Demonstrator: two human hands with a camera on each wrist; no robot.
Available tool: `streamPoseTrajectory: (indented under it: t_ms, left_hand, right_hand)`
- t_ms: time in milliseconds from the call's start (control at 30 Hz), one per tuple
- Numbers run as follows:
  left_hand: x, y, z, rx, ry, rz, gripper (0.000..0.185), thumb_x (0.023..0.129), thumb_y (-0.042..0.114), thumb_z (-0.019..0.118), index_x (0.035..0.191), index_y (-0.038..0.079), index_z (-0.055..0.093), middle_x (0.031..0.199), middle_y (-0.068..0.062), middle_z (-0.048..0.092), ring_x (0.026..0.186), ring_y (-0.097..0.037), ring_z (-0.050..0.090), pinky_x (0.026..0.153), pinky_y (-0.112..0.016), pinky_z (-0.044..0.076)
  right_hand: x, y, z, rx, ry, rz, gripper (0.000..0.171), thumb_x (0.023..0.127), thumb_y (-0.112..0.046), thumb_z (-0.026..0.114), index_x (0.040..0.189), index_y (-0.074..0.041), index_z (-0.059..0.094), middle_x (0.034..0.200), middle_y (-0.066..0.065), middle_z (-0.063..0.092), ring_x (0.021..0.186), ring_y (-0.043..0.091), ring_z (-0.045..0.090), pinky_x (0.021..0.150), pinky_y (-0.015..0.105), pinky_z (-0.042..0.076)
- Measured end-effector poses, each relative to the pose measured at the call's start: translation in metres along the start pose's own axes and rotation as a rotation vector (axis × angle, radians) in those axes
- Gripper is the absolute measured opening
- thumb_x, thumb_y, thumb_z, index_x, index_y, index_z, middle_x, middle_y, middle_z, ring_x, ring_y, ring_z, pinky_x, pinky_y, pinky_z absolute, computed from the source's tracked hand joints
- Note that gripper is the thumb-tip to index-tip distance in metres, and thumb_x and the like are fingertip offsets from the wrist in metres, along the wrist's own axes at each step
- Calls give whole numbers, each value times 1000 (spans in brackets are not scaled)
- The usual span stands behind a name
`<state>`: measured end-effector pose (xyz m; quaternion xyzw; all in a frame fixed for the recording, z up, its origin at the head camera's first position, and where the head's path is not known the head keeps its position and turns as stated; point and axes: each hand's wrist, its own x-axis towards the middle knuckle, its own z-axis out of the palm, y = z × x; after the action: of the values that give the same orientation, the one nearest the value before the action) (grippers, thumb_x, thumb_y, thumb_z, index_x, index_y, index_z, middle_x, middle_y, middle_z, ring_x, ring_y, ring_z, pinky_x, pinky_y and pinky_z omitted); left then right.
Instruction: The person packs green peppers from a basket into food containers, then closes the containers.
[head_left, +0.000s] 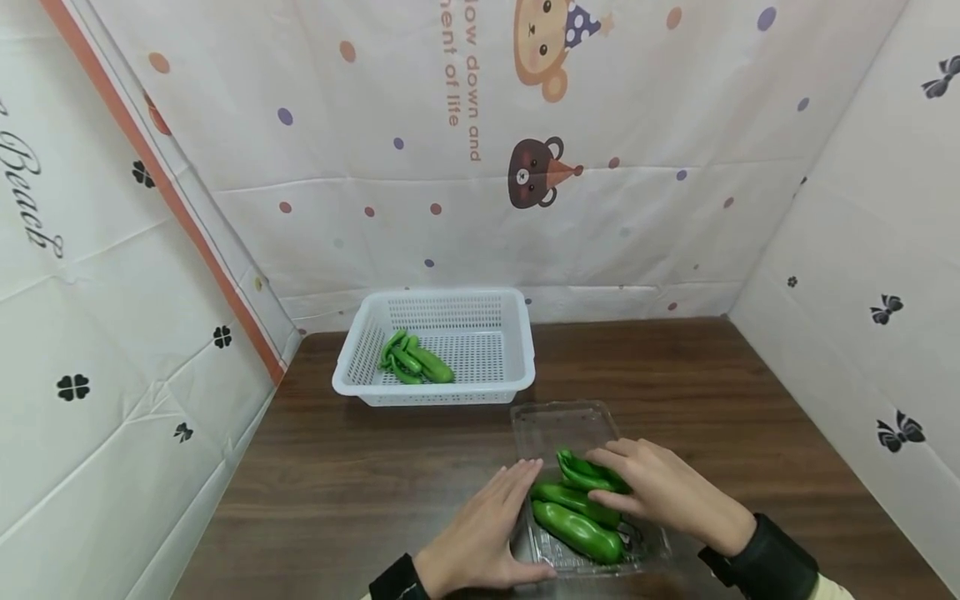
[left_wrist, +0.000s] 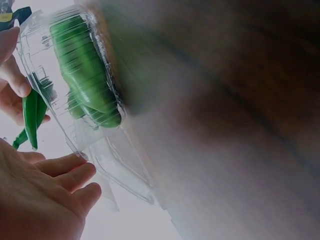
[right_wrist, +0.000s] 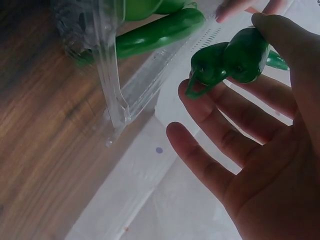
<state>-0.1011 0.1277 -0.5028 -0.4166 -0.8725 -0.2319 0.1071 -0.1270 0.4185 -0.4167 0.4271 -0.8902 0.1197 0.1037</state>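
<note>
In the head view my right hand [head_left: 663, 487] is over a clear plastic box [head_left: 566, 425] with its lid folded back. Its thumb and fingers pinch green peppers [head_left: 581, 477]; in the right wrist view two rounded stem ends of these peppers [right_wrist: 247, 55] show between thumb and fingers. Larger green peppers [head_left: 577, 532] lie in the box below. My left hand [head_left: 483, 529] stands along the box's left side, its fingers extended; the left wrist view shows the fingertips [left_wrist: 85, 172] right at the box's rim.
A white perforated basket [head_left: 442, 398] stands at the back of the wooden table [head_left: 337, 500], with several slim green peppers [head_left: 412, 360] at its left end. White printed sheets [head_left: 360, 108] hang behind and on both sides.
</note>
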Motion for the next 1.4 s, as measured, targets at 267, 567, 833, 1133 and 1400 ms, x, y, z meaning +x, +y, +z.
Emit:
streamPoseTrajectory:
  t_ms: [267, 567, 833, 1133, 1400]
  left_hand:
    - [1, 0, -2, -34, -2, -11, 121, 84, 75, 67, 165, 9, 6, 166, -14, 30, 150, -27, 34, 120, -46, 33]
    - [2, -1, -3, -64, -11, -18, 124, 82, 75, 68, 165, 10, 3, 166, -13, 29, 151, -22, 31, 120, -48, 33]
    - [3, -3, -1, -62, -2, -10, 125, 82, 75, 68, 165, 10, 3, 166, -13, 29, 151, -20, 32, 120, -48, 33]
    - [3, -3, 0, -63, 3, -2, 125, 82, 75, 69, 165, 9, 3, 166, -12, 29, 151, -20, 32, 120, -48, 34]
    - [3, -3, -1, -72, -5, -12, 124, 82, 73, 71, 165, 11, 4, 166, -13, 30, 151, -19, 31, 120, -47, 33]
  right_hand:
    - [0, -7, 3, -6, -5, -30, 38, 97, -43, 70, 124, -15, 71, 101, -8, 68, 82, 3, 63, 69, 27, 54]
    - [2, -17, 6, 46, -99, -24, 39, 99, -48, 66, 112, -12, 75, 91, -7, 67, 74, -3, 53, 59, 19, 43]
    - [2, -29, 13, 26, -144, -65, 41, 100, -52, 62, 108, -14, 75, 90, -6, 67, 75, 0, 57, 62, 24, 49]
    - [3, -28, 16, 20, -149, -57, 41, 100, -52, 62, 110, -14, 76, 93, -3, 69, 78, 2, 60, 64, 27, 53]
    - [3, -24, 20, -102, -88, -32, 43, 98, -52, 64, 115, -14, 74, 97, -2, 69, 84, 11, 65, 67, 34, 57]
